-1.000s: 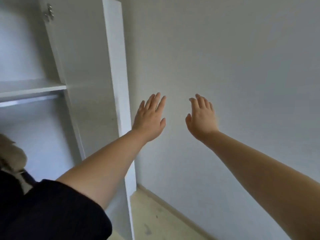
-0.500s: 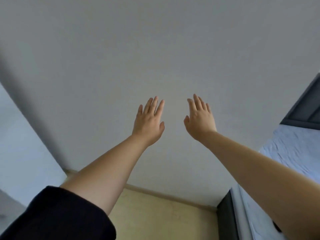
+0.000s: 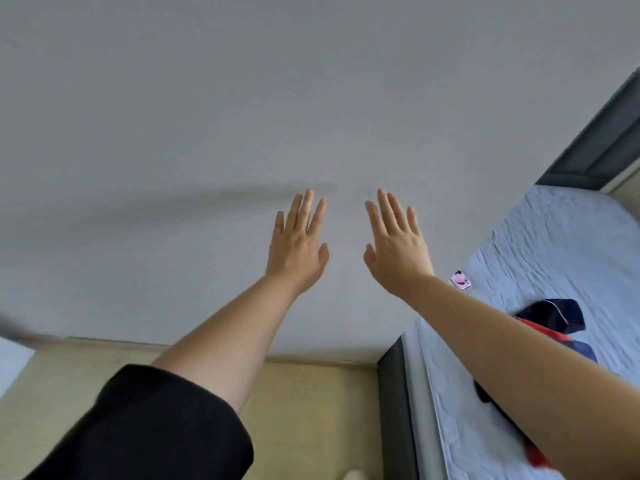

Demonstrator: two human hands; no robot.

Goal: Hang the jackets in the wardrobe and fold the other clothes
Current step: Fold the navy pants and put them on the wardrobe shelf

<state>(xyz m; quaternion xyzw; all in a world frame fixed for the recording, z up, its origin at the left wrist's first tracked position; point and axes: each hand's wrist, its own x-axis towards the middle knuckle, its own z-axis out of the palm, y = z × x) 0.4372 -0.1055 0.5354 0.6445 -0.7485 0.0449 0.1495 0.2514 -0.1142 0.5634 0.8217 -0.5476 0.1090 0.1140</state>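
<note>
black sleeve (image 3: pixel 145 427) nearest, on left arm. both arms stretched forward. step, by my read: between garments, nothing in hand. next move calls for reaching right to clothes (image 3: pixel 550 318), dark and red heap on bed (image 3: pixel 561 244), partly hidden behind right forearm. left hand (image 3: pixel 297 247) flat, fingers straight, holding nothing. right hand (image 3: pixel 396 252) same, empty. plain wall (image 3: pixel 242 116) beyond. wardrobe out of view.

You face a plain grey wall (image 3: pixel 311 98) above a yellowish floor (image 3: pixel 311 403); a dark-framed bed (image 3: pixel 554 237) with pale quilted cover stands right.
</note>
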